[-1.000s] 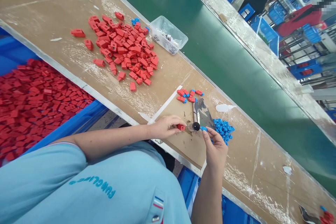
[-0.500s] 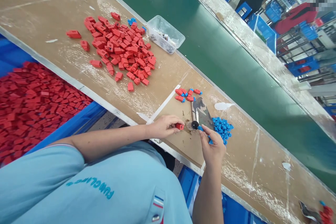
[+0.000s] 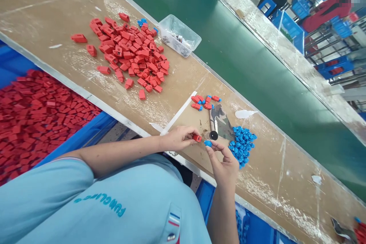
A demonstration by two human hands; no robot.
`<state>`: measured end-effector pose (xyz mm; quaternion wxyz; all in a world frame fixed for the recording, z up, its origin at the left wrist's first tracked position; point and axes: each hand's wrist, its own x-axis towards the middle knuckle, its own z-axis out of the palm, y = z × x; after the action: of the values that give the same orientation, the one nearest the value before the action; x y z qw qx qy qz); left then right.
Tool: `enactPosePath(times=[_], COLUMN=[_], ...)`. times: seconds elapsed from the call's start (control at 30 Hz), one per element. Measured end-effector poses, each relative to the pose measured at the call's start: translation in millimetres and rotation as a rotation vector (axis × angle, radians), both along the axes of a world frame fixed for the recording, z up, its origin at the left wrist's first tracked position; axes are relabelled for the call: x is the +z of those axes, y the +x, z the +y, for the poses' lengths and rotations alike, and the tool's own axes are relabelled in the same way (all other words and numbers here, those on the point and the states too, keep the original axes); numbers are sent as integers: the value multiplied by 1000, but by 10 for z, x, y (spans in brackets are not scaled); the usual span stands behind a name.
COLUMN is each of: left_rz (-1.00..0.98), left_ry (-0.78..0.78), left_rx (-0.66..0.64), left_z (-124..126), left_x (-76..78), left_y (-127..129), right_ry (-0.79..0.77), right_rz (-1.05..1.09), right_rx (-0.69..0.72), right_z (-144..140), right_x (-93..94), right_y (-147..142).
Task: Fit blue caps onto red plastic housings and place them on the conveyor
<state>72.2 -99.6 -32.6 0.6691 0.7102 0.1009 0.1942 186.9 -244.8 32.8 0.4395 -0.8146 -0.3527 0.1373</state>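
Note:
My left hand [image 3: 183, 138] pinches a red plastic block [image 3: 197, 138] between thumb and fingers, its open end turned to the right. A small blue plastic piece [image 3: 207, 143] sits in the fingertips of my right hand [image 3: 224, 160], a short gap away from the red block. Just behind them stands a small clear jar with a black round top [image 3: 213, 135], beside a camouflage-patterned cloth [image 3: 221, 122]. To the right of the cloth lies a heap of blue pieces [image 3: 243, 145]. Several red blocks with blue ends [image 3: 197, 106] lie beyond my hands.
A large pile of loose red blocks [image 3: 134, 53] covers the table's left part. Behind it is a clear plastic box [image 3: 178, 47] with small parts. A blue bin [image 3: 94, 131] of red blocks stands below the table edge. A green conveyor belt [image 3: 228, 42] runs along the far side.
My right hand has moved left with the blue piece, away from the black top and closer to the red block. My left hand keeps its grip almost in place.

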Motion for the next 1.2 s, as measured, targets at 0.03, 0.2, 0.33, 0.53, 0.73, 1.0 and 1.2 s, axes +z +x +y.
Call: enactPosePath(times=[0.03,0.2,0.33,0.53,0.73,1.0,1.2], left_rz=[-3,-9,-6,-64,-103,-42,-6], left_ry=[8,53,124,282,360,353,438], left_rx=[-5,-32,-24,-29,-106,-182,-380], left_z=[3,16,25,49,64,80,-14], left_x=[0,-5,-11,-15,-36,31,115], left_y=[-2,-10,-16,-46,-76,-58,-128], right_ry=[1,-28,-31,-20,-3,-30,86], right_rz=[10,39,57,70,45,92,-236], right_rx=[4,44,66,74,130,57,192], right_z=[16,52,45,4,-17,-104,-132], right_x=[-30,-155,-182,-180,-198,-299,-268], right_y=[-30,-67,-62,-65,-56,-72,-142])
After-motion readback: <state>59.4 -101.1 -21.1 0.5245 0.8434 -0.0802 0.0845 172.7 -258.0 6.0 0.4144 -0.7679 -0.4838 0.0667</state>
